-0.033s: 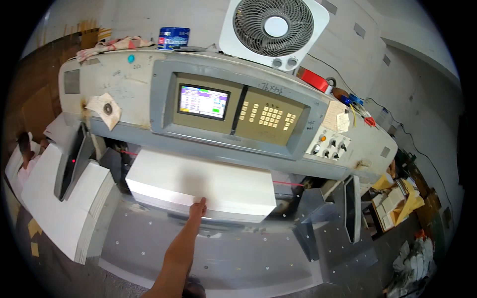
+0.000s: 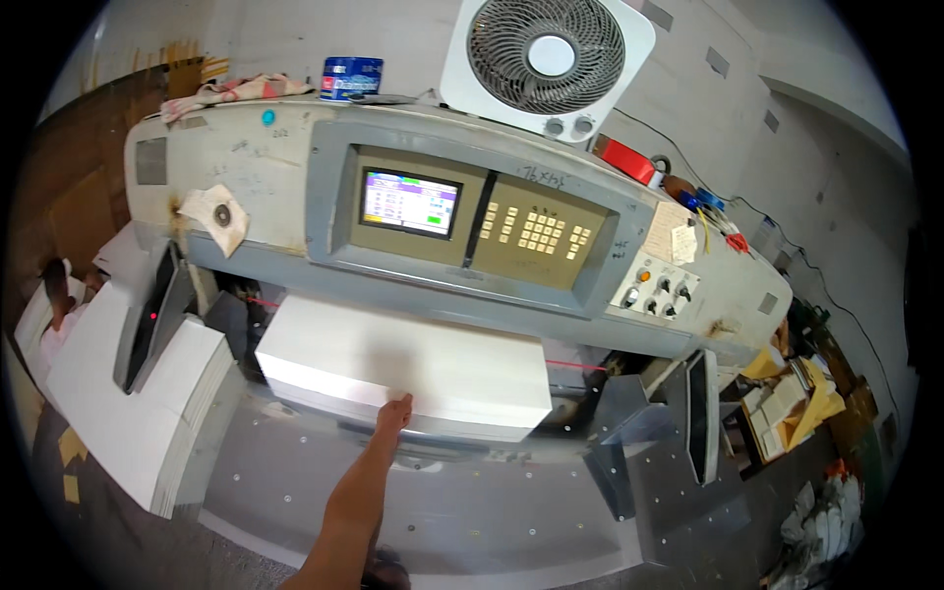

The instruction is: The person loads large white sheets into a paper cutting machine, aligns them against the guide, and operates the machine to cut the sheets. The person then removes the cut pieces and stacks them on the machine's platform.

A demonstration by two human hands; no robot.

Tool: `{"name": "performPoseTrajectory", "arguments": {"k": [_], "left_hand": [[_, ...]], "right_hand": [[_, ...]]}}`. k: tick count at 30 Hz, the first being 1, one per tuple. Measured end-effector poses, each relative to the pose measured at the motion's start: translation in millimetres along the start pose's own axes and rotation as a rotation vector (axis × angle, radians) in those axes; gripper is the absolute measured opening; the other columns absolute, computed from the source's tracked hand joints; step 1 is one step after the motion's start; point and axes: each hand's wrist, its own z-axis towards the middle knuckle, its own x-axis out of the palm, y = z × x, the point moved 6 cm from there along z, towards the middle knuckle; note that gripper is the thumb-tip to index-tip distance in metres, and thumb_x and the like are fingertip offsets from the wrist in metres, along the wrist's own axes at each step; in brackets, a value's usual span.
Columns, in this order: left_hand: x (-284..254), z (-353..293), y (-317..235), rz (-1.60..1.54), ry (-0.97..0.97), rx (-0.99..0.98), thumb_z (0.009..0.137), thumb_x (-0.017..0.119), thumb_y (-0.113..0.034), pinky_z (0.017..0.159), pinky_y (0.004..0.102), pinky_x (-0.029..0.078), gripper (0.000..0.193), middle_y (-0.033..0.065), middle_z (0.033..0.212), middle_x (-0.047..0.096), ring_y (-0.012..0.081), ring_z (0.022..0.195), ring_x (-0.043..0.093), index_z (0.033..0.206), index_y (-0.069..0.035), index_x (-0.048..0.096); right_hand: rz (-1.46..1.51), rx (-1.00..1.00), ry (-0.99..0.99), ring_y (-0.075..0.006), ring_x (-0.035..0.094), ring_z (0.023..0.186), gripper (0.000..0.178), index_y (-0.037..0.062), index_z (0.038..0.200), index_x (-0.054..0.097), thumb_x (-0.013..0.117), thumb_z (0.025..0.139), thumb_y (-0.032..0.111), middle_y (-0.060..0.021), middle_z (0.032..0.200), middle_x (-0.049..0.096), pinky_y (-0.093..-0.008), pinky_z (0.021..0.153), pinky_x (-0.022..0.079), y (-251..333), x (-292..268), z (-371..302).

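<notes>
Head view: left hand point(image 2: 394, 413) against white paper stack point(image 2: 413, 369), blue tin point(image 2: 351, 78) atop machine point(image 2: 246, 167).

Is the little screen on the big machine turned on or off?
On. The screen glows bright with coloured blocks, purple, white and blue, while the panel around it stays dull. The keypad beside it shows pale buttons.
</notes>
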Motion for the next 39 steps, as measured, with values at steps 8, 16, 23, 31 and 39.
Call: {"name": "performPoseTrajectory", "arguments": {"k": [8,16,23,31,39], "left_hand": [[-160.9,-226.8,-7.1,0.64,-0.577,0.356,0.083,0.071,-0.012,0.067,0.0311,0.051,0.021,0.0013,0.084,0.061,0.015,0.077,0.057,0.102,-0.006,0.064],[-257.1,-457.7,-1.1,0.92,-1.568,0.139,0.082,0.071,-0.026,0.091,0.0469,0.045,0.053,0.0215,0.121,0.052,0.0365,0.109,0.054,0.122,0.003,0.05],[-242.9,-394.6,34.0,0.079,-1.388,-0.04,0.087,0.066,-0.053,0.101,0.0468,0.046,0.092,0.0316,0.137,0.044,0.0422,0.121,0.052,0.138,0.014,0.031],[-244.6,-407.6,24.2,0.371,-1.574,-0.047,0.088,0.06,-0.062,0.091,0.047,0.052,0.09,0.0299,0.124,0.054,0.0411,0.109,0.06,0.135,0.011,0.037],[-232.3,-406.9,16.3,0.505,-1.553,-0.175,0.086,0.056,-0.067,0.09,0.0474,0.052,0.092,0.0286,0.123,0.057,0.0414,0.108,0.061,0.135,0.009,0.042]], "right_hand": [[0.599,-0.17,0.159,-0.0301,0.027,0.143,0.082,0.0037,0.152,0.027,0.044,0.096,0.062,-0.0119,0.157,0.031,-0.047,0.119,0.02,213.5,81.1,50.3],[0.695,-0.211,0.119,-0.0312,0.037,0.136,0.081,0.0055,0.15,0.032,0.039,0.096,0.065,-0.0092,0.152,0.039,-0.0469,0.113,0.028,246.8,104.1,30.1],[0.382,-0.553,-0.018,-0.032,0.042,0.13,0.074,0.0034,0.146,0.04,0.038,0.099,0.061,-0.0096,0.148,0.045,-0.0445,0.111,0.033,183.4,63.4,151.4],[0.588,-0.307,-0.135,-0.0306,0.047,0.127,0.071,-0.0004,0.142,0.044,0.039,0.1,0.057,-0.0114,0.141,0.051,-0.0431,0.11,0.034,214.2,85.8,103.0],[0.521,-0.291,-0.259,-0.0307,0.047,0.125,0.072,-0.0025,0.143,0.042,0.043,0.1,0.055,-0.0125,0.141,0.05,-0.0405,0.109,0.035,223.3,83.5,70.5]]}}
